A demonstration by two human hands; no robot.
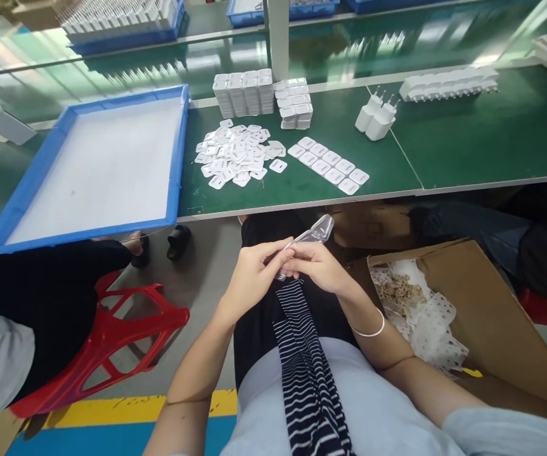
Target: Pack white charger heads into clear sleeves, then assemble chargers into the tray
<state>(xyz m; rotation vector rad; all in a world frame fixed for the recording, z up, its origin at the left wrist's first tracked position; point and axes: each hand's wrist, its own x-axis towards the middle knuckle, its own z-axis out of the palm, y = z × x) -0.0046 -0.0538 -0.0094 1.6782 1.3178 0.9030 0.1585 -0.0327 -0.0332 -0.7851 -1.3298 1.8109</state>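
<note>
Clear plastic (321, 229) in both hands (253, 269) (323, 267); blue tray (179, 158) left, cardboard box (487, 316) right.

No legible txt or nos

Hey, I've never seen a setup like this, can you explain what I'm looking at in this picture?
There's no machine here: a camera worn on a person's head looks forward and down, so you roughly share the wearer's view. The bare left hand and right hand together hold a piece of clear plastic above the lap. On the green workbench are a blue tray with a white bottom, a loose heap of small white plates, ten plates in two rows, stacks of white pieces behind, and white plug adapters with pins. At right, an open cardboard box holds crumpled scraps.
</note>
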